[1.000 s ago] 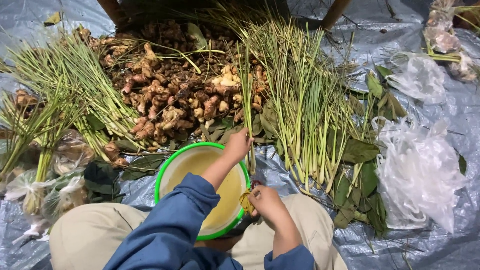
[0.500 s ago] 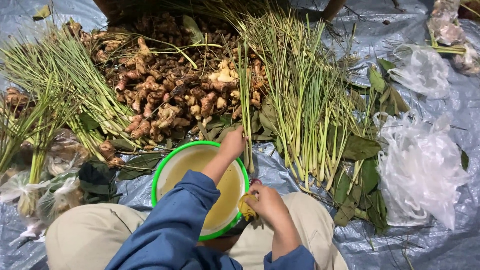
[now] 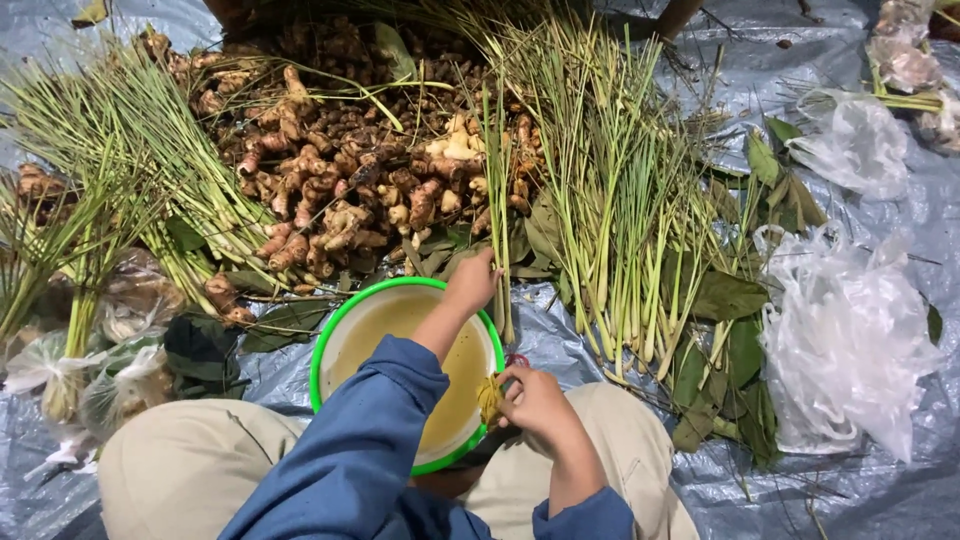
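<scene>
Lemongrass stalk (image 3: pixel 497 200), long, thin and pale green, lies upright in the view just right of the heap of knobbly brown rhizomes (image 3: pixel 340 190), its lower end at the far right rim of the round green-rimmed plastic basin (image 3: pixel 335 335) of cloudy yellowish liquid. Left hand (image 3: pixel 472 282), reaching out of a blue sleeve (image 3: pixel 370 450) across the basin, has its fingers closed on that stalk near its base. Right hand (image 3: pixel 535 400) sits nearer, at the basin's right edge, fingers clenched on a small yellowish piece (image 3: pixel 489 397) whose kind cannot be told. Ground surface is a crinkled grey-blue plastic tarpaulin (image 3: pixel 880 500) spread beneath everything. Bundled lemongrass (image 3: pixel 620 200) fans out to the right of the rhizomes, with another sheaf (image 3: pixel 120 150) on the left. Broad dark green leaves (image 3: pixel 725 300) are scattered near right, beside crumpled clear plastic bags (image 3: pixel 850 340). Beige trousered knees (image 3: pixel 170 470) frame the near edge.
</scene>
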